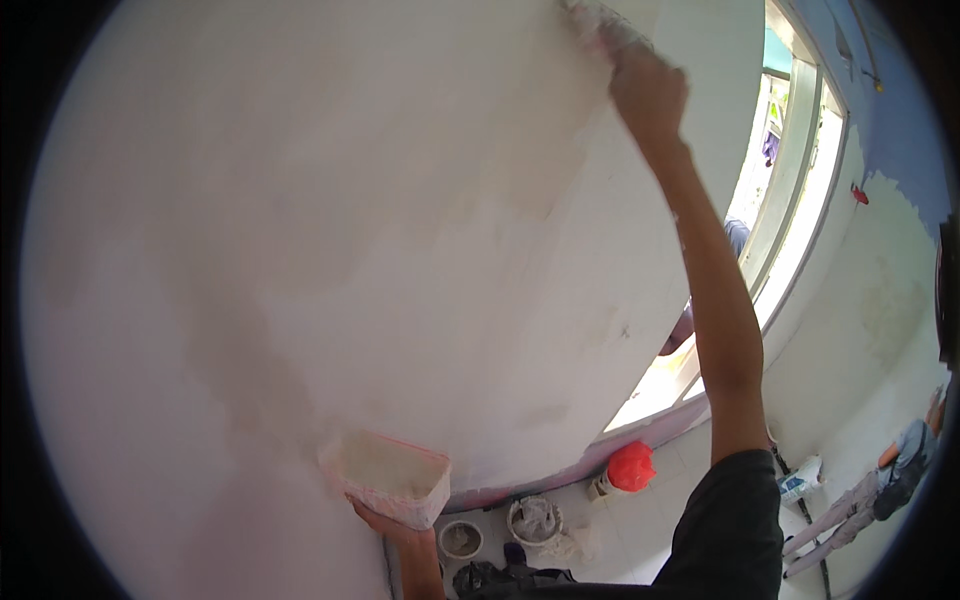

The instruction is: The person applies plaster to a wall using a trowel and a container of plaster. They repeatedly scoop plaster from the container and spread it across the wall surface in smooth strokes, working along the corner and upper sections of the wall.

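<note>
Nearest the camera is a dark sleeve (728, 525) at lower right, from which the bare right forearm (725, 310) extends upward. The right hand (650, 98), at the top of the view, is clenched around a smeared tool (608, 30); the tool is at the face of a wall (400, 200), its exact kind not determinable. Whether its edge touches the surface cannot be confirmed.

The left hand (400, 528), low and left of centre, grasps a tub (408, 510) from below and behind, fingers partly hidden. The tub has a reddish rim, stands near the wall and contains pale material.

The wall is whitish with darker beige patches. On the floor below are a small round bucket (461, 556) just right of the tub, a larger bucket (511, 522) containing crumpled pale plastic, and a red bag (631, 466) over a light container (598, 489).

To the right is a pale window frame (793, 190). At far right, another person (900, 485) stands near a second wall (850, 290), with a white sack (801, 481) nearby on the floor.
</note>
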`<state>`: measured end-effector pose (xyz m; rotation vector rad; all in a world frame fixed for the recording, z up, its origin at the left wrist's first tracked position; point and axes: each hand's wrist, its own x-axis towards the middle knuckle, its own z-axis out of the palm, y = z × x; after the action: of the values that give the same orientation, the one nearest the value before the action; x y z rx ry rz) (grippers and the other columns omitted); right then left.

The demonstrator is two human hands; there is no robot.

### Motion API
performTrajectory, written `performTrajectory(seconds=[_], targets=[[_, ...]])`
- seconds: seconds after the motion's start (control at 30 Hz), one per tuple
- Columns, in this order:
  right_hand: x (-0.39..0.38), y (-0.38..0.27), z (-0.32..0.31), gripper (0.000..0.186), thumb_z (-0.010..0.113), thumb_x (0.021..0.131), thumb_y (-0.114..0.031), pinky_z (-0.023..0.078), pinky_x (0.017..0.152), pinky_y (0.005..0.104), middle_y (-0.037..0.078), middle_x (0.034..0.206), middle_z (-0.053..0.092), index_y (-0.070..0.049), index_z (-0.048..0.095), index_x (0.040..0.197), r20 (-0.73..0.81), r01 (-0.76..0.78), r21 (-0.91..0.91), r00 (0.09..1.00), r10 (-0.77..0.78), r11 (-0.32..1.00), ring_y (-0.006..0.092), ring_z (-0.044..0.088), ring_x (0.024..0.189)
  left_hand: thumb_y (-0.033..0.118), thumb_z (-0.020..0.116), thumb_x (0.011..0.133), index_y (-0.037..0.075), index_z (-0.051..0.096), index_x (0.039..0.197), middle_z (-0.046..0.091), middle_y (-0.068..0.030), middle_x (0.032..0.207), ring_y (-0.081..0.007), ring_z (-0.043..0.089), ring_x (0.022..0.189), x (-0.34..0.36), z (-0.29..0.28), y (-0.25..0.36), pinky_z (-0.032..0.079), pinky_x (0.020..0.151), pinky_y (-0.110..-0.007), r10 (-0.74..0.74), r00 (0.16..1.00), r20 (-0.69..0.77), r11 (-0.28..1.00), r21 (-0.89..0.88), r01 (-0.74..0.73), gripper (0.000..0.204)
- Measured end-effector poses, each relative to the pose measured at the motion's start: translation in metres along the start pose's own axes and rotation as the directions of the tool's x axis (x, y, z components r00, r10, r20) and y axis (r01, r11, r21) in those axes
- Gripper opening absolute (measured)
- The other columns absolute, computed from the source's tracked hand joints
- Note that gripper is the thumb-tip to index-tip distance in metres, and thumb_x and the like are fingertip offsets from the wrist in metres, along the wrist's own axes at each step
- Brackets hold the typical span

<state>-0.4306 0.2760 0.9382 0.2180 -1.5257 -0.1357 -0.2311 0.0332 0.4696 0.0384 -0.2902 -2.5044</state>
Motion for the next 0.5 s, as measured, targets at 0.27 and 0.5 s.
performTrajectory(seconds=[0.27, 0.5], targets=[[-0.103, -0.009, -0.020, 0.033, 0.056, 0.080, -0.007, 0.049, 0.055, 0.0369, 0.011, 0.081, 0.066, -0.012, 0.064, 0.112, 0.026, 0.077, 0.303, 0.996, -0.089, 0.950, 0.0268, 0.061, 0.061, 0.045, 0.032, 0.096, 0.012, 0.034, 0.134, 0.043, -0.0054, 0.129, -0.0252, 0.043, 0.118, -0.016, 0.049, -0.021, 0.039, 0.097, -0.041, -0.101, 0.977, -0.185, 0.993, 0.038, 0.110, 0.050], [0.054, 0.060, 0.000, 0.046, 0.056, 0.076, -0.022, 0.049, 0.070, 0.0451, 0.014, 0.086, 0.065, -0.017, 0.056, 0.122, 0.141, -0.335, 0.053, 0.935, 0.325, 0.941, 0.0337, 0.062, 0.075, 0.056, 0.034, 0.091, 0.017, 0.028, 0.140, 0.033, -0.0060, 0.141, -0.0295, 0.035, 0.127, -0.013, 0.031, -0.025, 0.032, 0.104, -0.047, -0.103, 0.989, -0.108, 0.989, 0.093, 0.113, 0.063]])
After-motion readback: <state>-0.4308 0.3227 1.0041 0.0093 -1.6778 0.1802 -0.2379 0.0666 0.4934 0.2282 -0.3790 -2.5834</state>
